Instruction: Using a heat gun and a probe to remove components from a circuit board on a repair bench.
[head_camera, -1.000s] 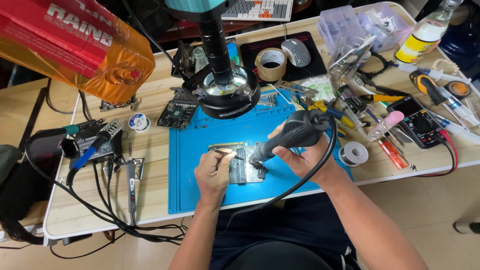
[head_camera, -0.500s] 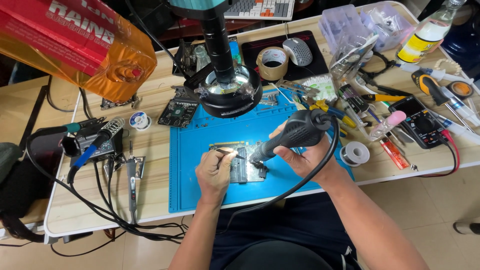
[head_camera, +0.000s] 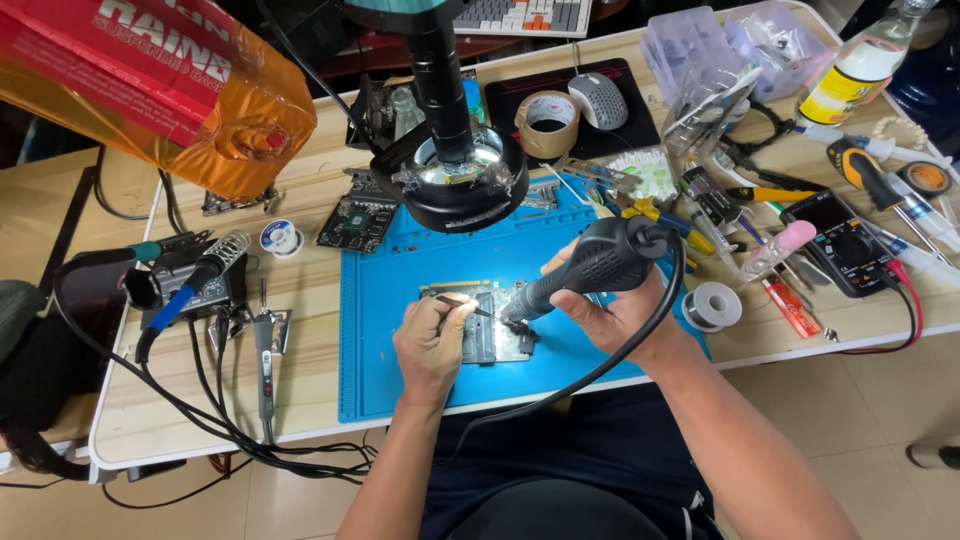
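Observation:
A circuit board (head_camera: 492, 335) lies on the blue work mat (head_camera: 390, 300) in front of me. My left hand (head_camera: 430, 340) rests on the mat beside the board and pinches thin tweezers (head_camera: 462, 304) whose tips point at the board. My right hand (head_camera: 610, 310) grips a black hot-air gun handle (head_camera: 595, 265), its nozzle angled down onto the board's right part. A thick black cable (head_camera: 600, 365) runs from the handle toward my lap. A black microscope head with a ring light (head_camera: 450, 180) hangs above the mat's far edge.
A soldering iron in its stand (head_camera: 190, 275) and loose cables sit left of the mat. A second circuit board (head_camera: 358, 222), a tape roll (head_camera: 547, 122), a mouse (head_camera: 598, 100), a solder spool (head_camera: 712, 305), a multimeter (head_camera: 842, 255), screwdrivers and plastic boxes crowd the back and right. An orange bag (head_camera: 170, 90) hangs top left.
Both hands hold nearly still over the board; the hot-air nozzle and tweezers stay at the same spot. The view shifts only slightly.

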